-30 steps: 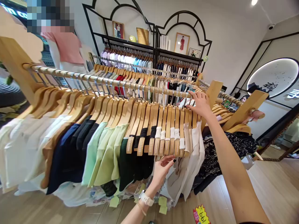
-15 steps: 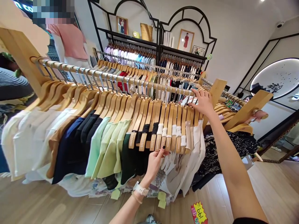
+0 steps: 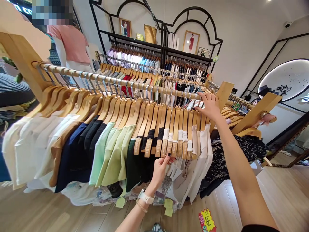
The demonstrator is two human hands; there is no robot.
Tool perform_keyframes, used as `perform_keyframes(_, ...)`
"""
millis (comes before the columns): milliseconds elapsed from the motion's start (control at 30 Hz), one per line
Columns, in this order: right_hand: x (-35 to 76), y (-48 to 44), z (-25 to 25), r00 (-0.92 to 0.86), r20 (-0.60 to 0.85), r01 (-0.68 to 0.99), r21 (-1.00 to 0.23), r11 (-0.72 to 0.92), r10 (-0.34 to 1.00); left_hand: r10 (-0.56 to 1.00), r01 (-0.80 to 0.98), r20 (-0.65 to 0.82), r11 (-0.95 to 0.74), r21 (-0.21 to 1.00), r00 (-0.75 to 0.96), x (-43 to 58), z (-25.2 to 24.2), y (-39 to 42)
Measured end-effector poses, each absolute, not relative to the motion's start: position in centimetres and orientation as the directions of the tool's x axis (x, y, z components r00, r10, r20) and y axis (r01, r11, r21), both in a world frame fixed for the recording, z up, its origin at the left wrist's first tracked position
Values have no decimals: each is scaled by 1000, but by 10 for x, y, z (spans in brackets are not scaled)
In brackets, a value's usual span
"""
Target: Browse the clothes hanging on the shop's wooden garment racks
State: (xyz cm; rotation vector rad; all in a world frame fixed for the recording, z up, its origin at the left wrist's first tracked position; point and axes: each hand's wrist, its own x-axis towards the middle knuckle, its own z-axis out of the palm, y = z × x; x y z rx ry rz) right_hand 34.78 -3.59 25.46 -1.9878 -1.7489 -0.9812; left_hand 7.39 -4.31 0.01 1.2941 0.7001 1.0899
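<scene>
A row of wooden hangers with clothes hangs from a round wooden rail (image 3: 135,84). My left hand (image 3: 160,169), with a white watch on its wrist, pinches the lower end of a wooden clothes hanger (image 3: 169,149), thumb on top. White straps (image 3: 180,135) and black straps (image 3: 161,132) loop over the hanger ends around it. At the rail's right end my right hand (image 3: 209,104) is curled around the hanger hooks, index finger along the rail and thumb below. Its other fingertips are hidden. Pale tops (image 3: 204,151) hang below it, and green tops (image 3: 114,161) hang left of my left hand.
A wooden rack post (image 3: 224,93) stands right of my right hand. Behind are more clothes racks (image 3: 135,59) and a black wall shelf (image 3: 135,38). A mannequin in a pink top (image 3: 73,43) stands back left. A yellow-red price sign (image 3: 207,220) is near the floor.
Both hands keep their places and their hold. The view has shifted very slightly; nothing else visibly moved.
</scene>
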Motion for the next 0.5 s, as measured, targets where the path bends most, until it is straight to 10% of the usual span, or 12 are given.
perform_keyframes(500, 336, -41, 259, 55, 652, 948, 204, -245, 757, 907, -242, 147, -51, 969, 395, 70, 1, -42)
